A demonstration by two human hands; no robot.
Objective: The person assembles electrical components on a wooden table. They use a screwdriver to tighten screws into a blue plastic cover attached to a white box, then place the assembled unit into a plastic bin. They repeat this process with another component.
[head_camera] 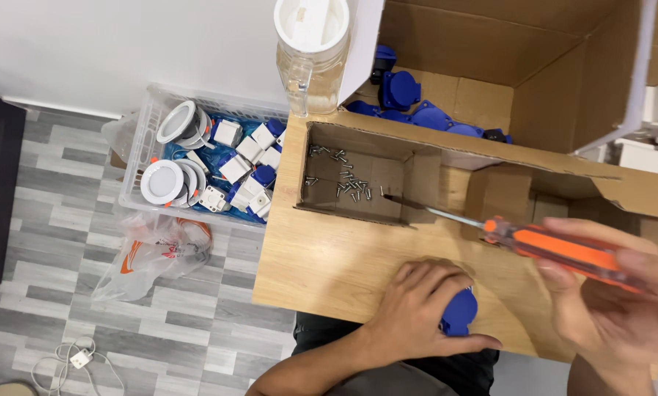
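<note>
The left hand (417, 304) presses a blue socket part (459, 312) flat at the bench's (329, 257) near edge. The right hand (615, 308), its grip closed around an orange screwdriver (556, 249), lies just right; the shaft points away-left toward the screws (343, 180).

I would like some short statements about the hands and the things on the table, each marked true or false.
1. The right hand holds an orange screwdriver. True.
2. The left hand rests on a red part. False: it covers a blue plastic part.
3. Loose screws lie in a small cardboard tray. True.
4. The white basket stands on the wooden table. False: it stands on the floor beside it.
</note>
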